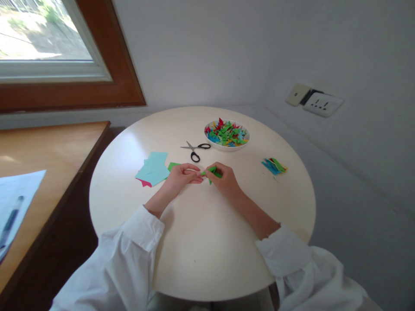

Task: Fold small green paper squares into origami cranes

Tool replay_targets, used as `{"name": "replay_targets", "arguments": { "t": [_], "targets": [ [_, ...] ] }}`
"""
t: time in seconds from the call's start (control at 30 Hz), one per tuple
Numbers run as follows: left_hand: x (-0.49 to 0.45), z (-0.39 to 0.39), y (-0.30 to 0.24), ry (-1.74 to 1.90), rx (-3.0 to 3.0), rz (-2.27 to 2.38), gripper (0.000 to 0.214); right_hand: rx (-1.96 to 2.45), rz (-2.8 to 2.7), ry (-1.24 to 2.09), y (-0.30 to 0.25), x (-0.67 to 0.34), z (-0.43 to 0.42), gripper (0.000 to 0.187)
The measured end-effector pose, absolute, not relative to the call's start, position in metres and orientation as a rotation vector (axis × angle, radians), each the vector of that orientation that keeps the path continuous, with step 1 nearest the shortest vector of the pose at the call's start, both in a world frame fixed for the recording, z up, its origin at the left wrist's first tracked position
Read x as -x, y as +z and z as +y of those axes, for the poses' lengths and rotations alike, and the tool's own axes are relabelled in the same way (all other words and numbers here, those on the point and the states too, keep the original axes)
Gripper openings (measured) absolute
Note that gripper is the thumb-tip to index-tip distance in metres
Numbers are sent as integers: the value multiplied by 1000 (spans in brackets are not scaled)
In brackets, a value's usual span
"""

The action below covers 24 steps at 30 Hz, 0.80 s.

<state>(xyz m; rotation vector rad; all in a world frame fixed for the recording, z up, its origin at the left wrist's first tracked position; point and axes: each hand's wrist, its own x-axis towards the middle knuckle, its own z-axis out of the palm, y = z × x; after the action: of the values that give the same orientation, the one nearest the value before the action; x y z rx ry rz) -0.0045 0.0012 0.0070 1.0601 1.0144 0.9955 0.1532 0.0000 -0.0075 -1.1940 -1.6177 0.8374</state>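
Between my two hands is a small folded green paper crane (214, 171), held above the middle of the round table. My right hand (224, 178) pinches its body from the right. The fingertips of my left hand (183, 176) are closed on its left tip. Fingers cover part of the folds. Left of my left hand lie light blue paper squares (154, 168), with a pink sheet (144, 183) and a green sheet (173, 165) showing at their edges. Black-handled scissors (195, 148) rest with blades apart just beyond my hands.
At the table's back stands a white bowl (227, 148) full of colourful folded paper cranes. Several coloured paper strips (275, 166) lie at the right. A wooden desk (61, 147) with a paper sheet and a pen (12, 219) is at the left. Walls close in behind and right.
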Motion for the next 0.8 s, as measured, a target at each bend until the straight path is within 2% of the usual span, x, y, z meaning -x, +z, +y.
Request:
{"name": "replay_targets", "arguments": {
  "t": [0.57,0.8],
  "targets": [
    [5,1,6,986,-1046,1026,19,1194,-1606,802,-8,-154,-1,15],
    [3,0,8,954,-1045,992,25,1174,-1617,816,-6,-154,-1,12]
  ]
}}
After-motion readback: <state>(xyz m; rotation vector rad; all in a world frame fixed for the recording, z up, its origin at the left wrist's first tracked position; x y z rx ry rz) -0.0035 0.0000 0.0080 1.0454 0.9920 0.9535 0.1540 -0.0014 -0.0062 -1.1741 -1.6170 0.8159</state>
